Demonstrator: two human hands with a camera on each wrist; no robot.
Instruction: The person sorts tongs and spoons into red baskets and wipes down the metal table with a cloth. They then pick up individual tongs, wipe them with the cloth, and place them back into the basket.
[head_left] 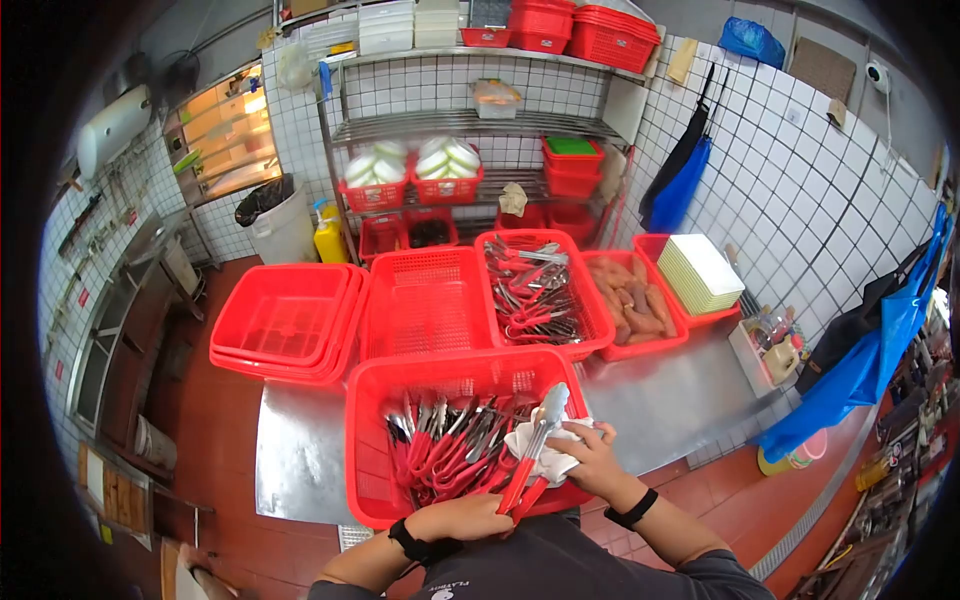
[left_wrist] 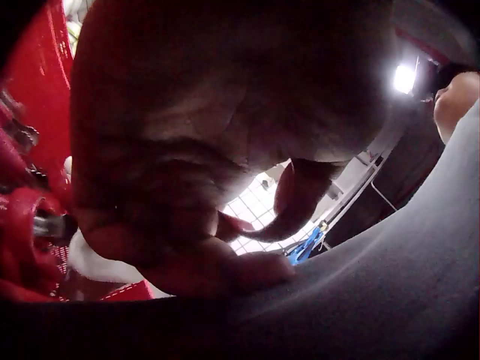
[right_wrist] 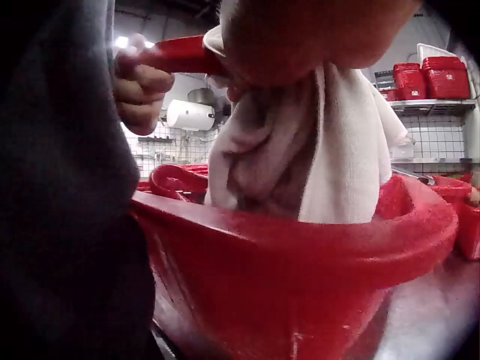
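Observation:
In the head view my left hand (head_left: 465,517) grips the red handles of a pair of tongs (head_left: 519,478), whose metal tips point up and away over the basket's right side. My right hand (head_left: 597,467) holds a white cloth (head_left: 553,462) bunched against the tongs' arms. Below them, a red basket (head_left: 362,440) contains many red-handled tongs (head_left: 450,450) lying in a heap. Seen from the right wrist, the cloth (right_wrist: 345,150) hangs down from the right hand (right_wrist: 315,37) over the basket rim, with the left hand's fingers (right_wrist: 142,94) around a red handle.
Behind the basket stand an empty red basket (head_left: 425,300), another basket of tongs (head_left: 540,290) and a basket of brownish, elongated items (head_left: 632,300). Stacked red trays (head_left: 285,320) sit at the left on the steel table (head_left: 300,450). A metal shelf (head_left: 470,130) rises behind.

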